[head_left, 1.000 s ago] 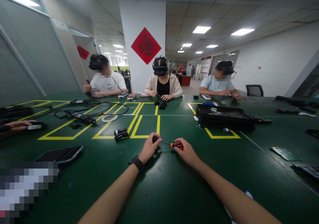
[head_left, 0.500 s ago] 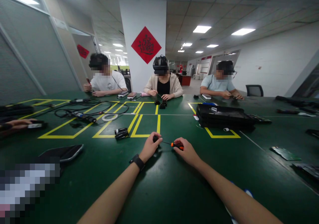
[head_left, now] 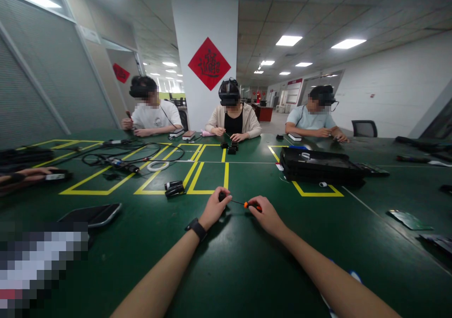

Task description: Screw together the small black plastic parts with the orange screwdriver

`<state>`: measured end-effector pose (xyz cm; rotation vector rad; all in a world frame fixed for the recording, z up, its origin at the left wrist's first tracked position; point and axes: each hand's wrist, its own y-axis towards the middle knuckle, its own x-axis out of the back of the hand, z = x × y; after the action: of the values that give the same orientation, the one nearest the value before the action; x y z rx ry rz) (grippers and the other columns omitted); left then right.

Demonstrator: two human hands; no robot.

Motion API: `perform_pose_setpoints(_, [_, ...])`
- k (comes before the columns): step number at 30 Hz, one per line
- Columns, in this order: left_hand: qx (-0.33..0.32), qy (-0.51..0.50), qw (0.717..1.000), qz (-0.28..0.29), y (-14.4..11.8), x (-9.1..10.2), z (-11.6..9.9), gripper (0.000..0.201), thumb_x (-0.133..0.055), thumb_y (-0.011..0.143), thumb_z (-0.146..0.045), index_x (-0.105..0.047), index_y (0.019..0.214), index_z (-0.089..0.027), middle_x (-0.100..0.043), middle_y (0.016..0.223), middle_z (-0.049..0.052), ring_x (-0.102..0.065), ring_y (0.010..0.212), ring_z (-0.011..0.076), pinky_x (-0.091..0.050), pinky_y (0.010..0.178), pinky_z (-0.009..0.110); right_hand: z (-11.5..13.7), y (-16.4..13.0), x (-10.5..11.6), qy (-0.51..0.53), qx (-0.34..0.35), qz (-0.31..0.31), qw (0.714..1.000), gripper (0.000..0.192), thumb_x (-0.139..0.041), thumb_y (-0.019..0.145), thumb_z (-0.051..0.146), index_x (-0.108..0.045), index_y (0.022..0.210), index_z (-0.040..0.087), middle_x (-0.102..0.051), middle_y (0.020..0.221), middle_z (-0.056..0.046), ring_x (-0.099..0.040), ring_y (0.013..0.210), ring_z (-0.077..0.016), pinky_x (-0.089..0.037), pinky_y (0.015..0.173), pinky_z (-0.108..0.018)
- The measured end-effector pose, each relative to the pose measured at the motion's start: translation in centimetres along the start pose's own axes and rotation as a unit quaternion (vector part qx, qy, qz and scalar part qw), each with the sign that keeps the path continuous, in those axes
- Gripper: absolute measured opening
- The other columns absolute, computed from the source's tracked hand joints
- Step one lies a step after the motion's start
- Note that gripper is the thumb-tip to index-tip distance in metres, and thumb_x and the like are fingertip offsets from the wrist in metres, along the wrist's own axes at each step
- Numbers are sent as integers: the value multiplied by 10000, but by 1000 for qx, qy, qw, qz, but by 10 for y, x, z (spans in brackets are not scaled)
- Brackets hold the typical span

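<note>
Screwdriver (head_left: 251,205), orange-handled, is clamped in the right hand (head_left: 266,214) fingers; its shaft points left into a small black part (head_left: 222,197) pinched by the left hand (head_left: 214,209) above the green table (head_left: 247,261). Fastening appears underway; next move demands steady alignment.

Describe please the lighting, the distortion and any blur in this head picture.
Head view: ceiling panels light the room evenly; wide-angle lens bends the table edges and walls; soft shadows under the left hand and right hand; a pixelated patch lower left.
</note>
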<state>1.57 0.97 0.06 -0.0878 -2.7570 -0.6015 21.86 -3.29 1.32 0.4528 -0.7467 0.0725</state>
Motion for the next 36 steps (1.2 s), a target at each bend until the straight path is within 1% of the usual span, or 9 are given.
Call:
perform_pose_setpoints(3, [21,-10,1000,3,0,0,-2,162,-513,751,-314,-523,849,-186,-554,825,3,-518,767,137,-406,735,269,0,0,1,-4,5,3,1000,172,-435,812,204,-602,840,179,-563,864,-41,-486,869,-166,-371,815,-312])
perform_pose_setpoints(5, [32,-17,999,8,-1,0,-2,170,-509,751,-320,-522,855,-185,-551,810,-1,-516,741,131,-409,717,263,1,0,1,-1,11,2,1000,141,-472,789,199,-594,858,181,-561,875,-38,-485,870,-166,-374,811,-310])
perform_pose_setpoints(9, [13,-8,1000,3,0,0,0,162,-524,741,-304,-524,847,-182,-553,817,-1,-514,758,131,-401,731,261,0,0,1,-1,23,-3,1000,148,-551,733,190,-569,880,186,-559,892,-27,-482,874,-165,-376,800,-299])
perform_pose_setpoints(13, [9,-5,1000,6,1,0,2,156,-520,746,-300,-521,850,-184,-553,817,-3,-517,753,128,-402,725,260,-4,1,-2,-5,16,0,1000,137,-484,793,223,-584,878,184,-562,889,-34,-483,871,-161,-374,805,-302])
perform_pose_setpoints(16, [3,-12,1000,7,0,0,1,162,-531,743,-295,-514,856,-180,-552,809,-2,-518,744,124,-403,727,262,-5,2,-3,-10,17,6,1000,177,-427,825,214,-600,839,176,-563,863,-41,-484,867,-161,-371,814,-308])
perform_pose_setpoints(22, [4,-16,1000,25,-1,0,-3,317,-644,651,-325,-495,888,-177,-537,754,-21,-525,706,118,-416,719,269,0,0,1,7,17,1,1000,135,-524,752,183,-574,878,185,-557,893,-32,-486,875,-166,-386,803,-306])
perform_pose_setpoints(25, [3,-10,1000,24,-2,0,-4,323,-647,649,-339,-493,883,-177,-535,758,-21,-525,707,119,-416,713,270,0,0,1,1,13,-3,1000,145,-518,764,204,-579,895,187,-559,901,-36,-486,878,-167,-384,804,-307])
perform_pose_setpoints(29, [6,-14,1000,25,-2,0,-6,314,-651,643,-325,-498,873,-176,-536,748,-24,-528,701,117,-417,716,272,-1,0,1,-7,13,10,1000,165,-459,810,218,-608,868,179,-568,883,-48,-490,878,-167,-378,814,-311])
perform_pose_setpoints(36, [9,-21,999,35,-2,1,-6,354,-674,621,-316,-498,894,-176,-542,747,-23,-533,695,117,-422,709,270,-1,0,1,-4,11,4,1000,137,-499,776,199,-596,872,182,-562,877,-38,-489,870,-166,-380,810,-305])
